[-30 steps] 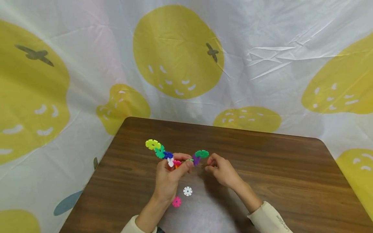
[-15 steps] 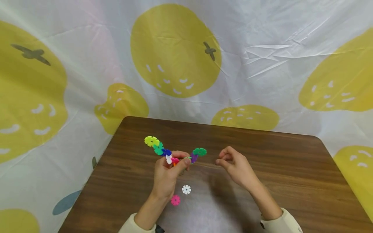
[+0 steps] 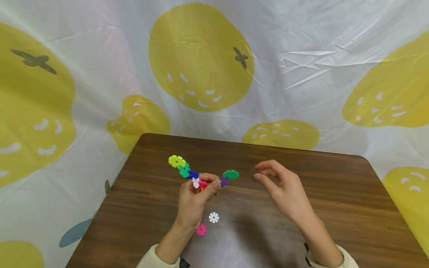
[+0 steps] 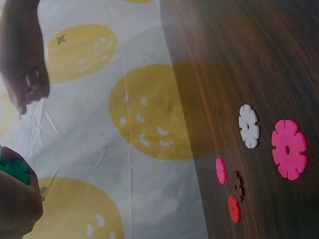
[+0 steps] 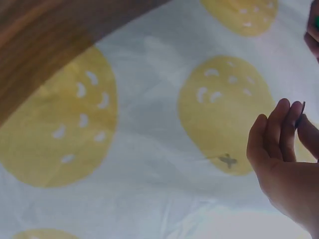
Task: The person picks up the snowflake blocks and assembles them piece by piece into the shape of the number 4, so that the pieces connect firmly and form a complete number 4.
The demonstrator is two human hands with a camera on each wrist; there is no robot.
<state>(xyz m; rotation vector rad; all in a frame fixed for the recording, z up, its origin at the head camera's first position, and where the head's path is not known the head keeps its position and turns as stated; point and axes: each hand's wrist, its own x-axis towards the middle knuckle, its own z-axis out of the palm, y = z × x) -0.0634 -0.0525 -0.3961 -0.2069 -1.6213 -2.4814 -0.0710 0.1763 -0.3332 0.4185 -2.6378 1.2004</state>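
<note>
My left hand point(image 3: 194, 201) pinches a chain of interlocking notched plastic discs between thumb and fingers. From its left end run a yellow disc point(image 3: 176, 161), a teal disc point(image 3: 184, 170), a blue disc point(image 3: 193, 174) and a white disc point(image 3: 196, 182). Pink and orange pieces are partly hidden by the fingers. To the right of the thumb, a purple disc point(image 3: 224, 181) carries a green disc point(image 3: 231, 174). My right hand point(image 3: 288, 190) is raised apart from the chain; in the right wrist view, a thin dark piece point(image 5: 300, 117) shows edge-on, pinched at its thumb.
On the brown wooden table point(image 3: 318, 186) lie a loose white disc point(image 3: 213, 217) and a pink disc point(image 3: 201, 229). The left wrist view also shows a small pink disc point(image 4: 221, 171), a brown disc point(image 4: 237, 186) and a red disc point(image 4: 234, 209). A fruit-printed curtain point(image 3: 285, 93) stands behind.
My right hand has drawn away from the chain to the right, and its fingers have spread more. The left hand keeps its hold on the chain, almost unmoved.
</note>
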